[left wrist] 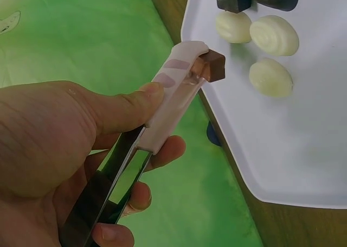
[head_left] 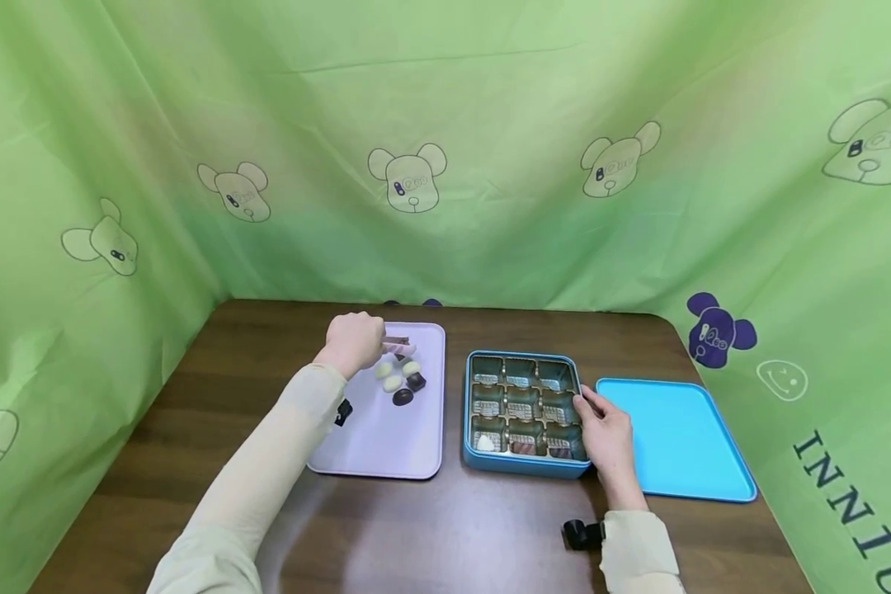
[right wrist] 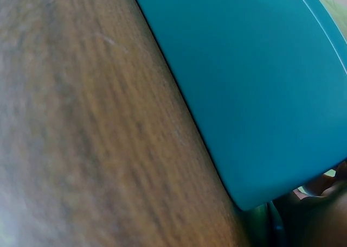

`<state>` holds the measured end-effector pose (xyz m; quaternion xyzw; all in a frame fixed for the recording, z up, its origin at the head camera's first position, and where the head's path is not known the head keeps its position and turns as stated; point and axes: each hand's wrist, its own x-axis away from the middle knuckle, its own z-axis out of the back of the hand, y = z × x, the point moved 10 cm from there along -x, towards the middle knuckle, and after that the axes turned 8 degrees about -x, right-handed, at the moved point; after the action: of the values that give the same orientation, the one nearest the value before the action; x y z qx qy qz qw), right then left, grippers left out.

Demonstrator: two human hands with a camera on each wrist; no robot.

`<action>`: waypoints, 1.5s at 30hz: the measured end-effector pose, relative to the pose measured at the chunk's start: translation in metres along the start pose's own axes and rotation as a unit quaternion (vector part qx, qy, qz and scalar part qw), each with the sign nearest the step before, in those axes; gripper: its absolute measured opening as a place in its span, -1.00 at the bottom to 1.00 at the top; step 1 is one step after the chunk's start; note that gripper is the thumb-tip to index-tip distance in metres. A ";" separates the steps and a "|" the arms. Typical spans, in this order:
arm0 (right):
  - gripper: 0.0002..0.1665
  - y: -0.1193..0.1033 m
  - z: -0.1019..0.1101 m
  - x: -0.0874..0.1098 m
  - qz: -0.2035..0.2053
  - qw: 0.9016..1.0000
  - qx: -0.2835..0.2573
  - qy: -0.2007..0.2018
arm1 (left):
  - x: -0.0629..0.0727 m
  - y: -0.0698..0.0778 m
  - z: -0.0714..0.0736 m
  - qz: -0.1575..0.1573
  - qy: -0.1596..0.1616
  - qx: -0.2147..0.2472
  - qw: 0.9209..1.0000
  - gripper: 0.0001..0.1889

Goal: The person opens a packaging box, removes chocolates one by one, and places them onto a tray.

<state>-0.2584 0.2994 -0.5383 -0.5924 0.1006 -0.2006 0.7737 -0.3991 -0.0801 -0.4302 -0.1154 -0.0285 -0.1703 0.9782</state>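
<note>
My left hand point(head_left: 355, 342) grips metal tongs with pale pink tips point(left wrist: 173, 100) over the far part of a pale lilac tray point(head_left: 379, 445). Between the tips sits a brown chocolate point(left wrist: 215, 66), above the tray's edge in the left wrist view. White chocolates point(left wrist: 274, 35) and dark chocolates point(head_left: 403, 397) lie on the tray. At the right wall of a blue box point(head_left: 527, 468), my right hand point(head_left: 609, 437) holds the rim. The box has a gold divided insert; its front row contains a white piece point(head_left: 485, 444) and brownish pieces point(head_left: 523, 447).
A bright blue lid point(head_left: 686, 437) lies flat on the wooden table point(head_left: 416, 528), right of the box. Green printed cloth point(head_left: 490, 247) hangs behind the table and at both sides. In the right wrist view, the box's side wall point(right wrist: 255, 95) fills much of the picture.
</note>
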 end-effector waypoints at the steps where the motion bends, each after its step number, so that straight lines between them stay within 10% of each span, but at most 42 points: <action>1: -0.41 0.000 0.000 0.000 0.001 1.000 0.003 0.002 | 0.000 0.000 -0.001 0.001 -0.001 0.001 1.000 -0.83; 45: -0.40 0.003 0.004 0.002 -0.002 1.000 0.013 -0.007 | 0.007 0.005 -0.025 0.024 -0.030 0.010 0.999 -0.71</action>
<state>-0.2545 0.3027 -0.5401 -0.5842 0.0917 -0.1992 0.7814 -0.3910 -0.0840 -0.4553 -0.1110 -0.0567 -0.1432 0.9818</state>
